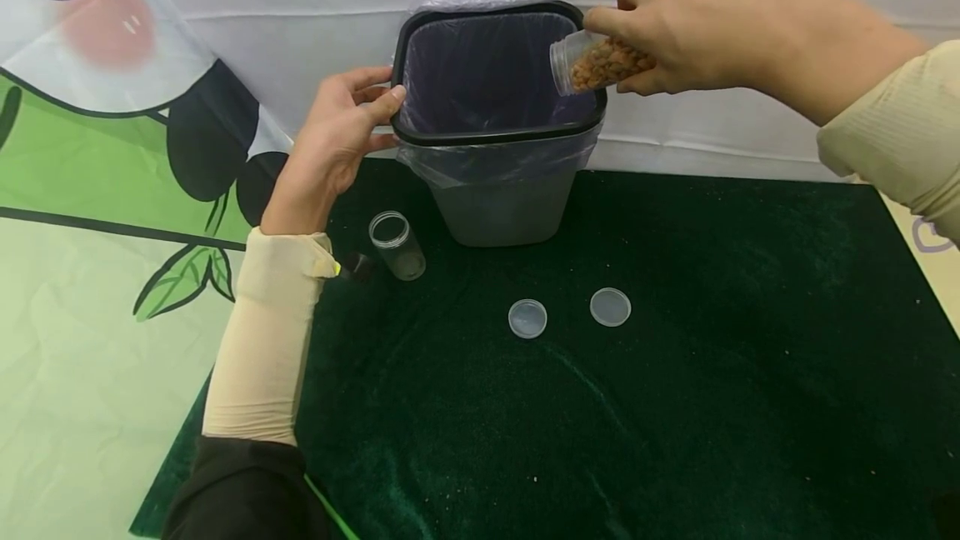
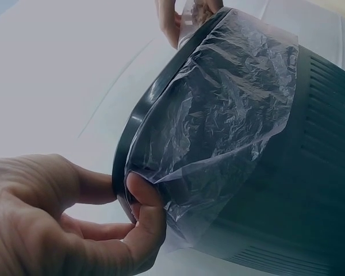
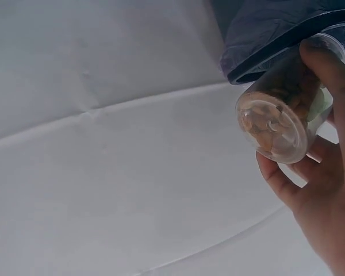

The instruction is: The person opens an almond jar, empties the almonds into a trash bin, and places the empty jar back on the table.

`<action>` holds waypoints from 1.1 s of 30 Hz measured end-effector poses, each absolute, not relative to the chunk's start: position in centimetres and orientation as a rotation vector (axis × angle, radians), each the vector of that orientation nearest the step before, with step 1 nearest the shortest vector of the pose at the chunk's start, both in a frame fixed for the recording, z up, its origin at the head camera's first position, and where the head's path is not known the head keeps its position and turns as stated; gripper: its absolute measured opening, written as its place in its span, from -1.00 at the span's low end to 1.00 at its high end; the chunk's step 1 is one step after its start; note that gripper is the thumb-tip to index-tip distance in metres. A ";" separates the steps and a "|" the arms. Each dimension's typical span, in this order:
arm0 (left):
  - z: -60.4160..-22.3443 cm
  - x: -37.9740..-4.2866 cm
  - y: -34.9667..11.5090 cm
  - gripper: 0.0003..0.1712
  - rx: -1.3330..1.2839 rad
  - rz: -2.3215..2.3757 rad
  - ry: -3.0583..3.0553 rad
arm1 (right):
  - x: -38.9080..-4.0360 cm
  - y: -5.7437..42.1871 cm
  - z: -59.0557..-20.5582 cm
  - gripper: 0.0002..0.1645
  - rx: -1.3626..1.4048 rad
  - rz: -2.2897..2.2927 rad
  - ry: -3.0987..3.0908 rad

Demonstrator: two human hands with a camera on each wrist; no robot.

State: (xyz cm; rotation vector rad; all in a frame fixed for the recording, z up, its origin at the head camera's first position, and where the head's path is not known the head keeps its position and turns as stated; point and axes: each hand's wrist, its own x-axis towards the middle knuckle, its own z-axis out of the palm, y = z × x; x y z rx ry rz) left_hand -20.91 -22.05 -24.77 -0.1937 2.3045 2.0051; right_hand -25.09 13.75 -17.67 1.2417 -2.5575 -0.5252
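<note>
A grey trash bin (image 1: pixel 504 211) with a black rim and a thin translucent plastic liner (image 2: pixel 218 115) stands at the back of the dark green cloth. My left hand (image 1: pixel 337 127) grips the bin's left rim, thumb on the inner side and fingers around the edge. On the right, my right hand (image 1: pixel 693 19) holds a clear plastic jar (image 3: pixel 276 126) of small orange-brown pieces (image 1: pixel 607 65). The jar lies tilted on its side, its open mouth over the bin's right rim. In the right wrist view its base faces the camera, and pieces show through it.
An uncapped clear jar (image 1: pixel 397 247) stands left of the bin, beside a small dark object (image 1: pixel 358 267). Two clear round lids (image 1: pixel 528 319) lie on the green cloth (image 1: pixel 712 373) in front. A white sheet (image 1: pixel 750 136) hangs behind; a printed cartoon sheet (image 1: pixel 112 190) is at left.
</note>
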 end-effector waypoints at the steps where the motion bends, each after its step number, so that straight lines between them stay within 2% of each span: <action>1: -24.8 -20.9 -22.0 -0.32 -0.193 2.006 2.302 | -25.1 13.7 -17.7 -0.06 1.244 -0.529 -2.548; 33: -25.2 -21.4 -21.7 -0.32 -0.177 2.045 2.268 | -25.3 13.3 -17.6 -0.08 1.265 -0.627 -2.499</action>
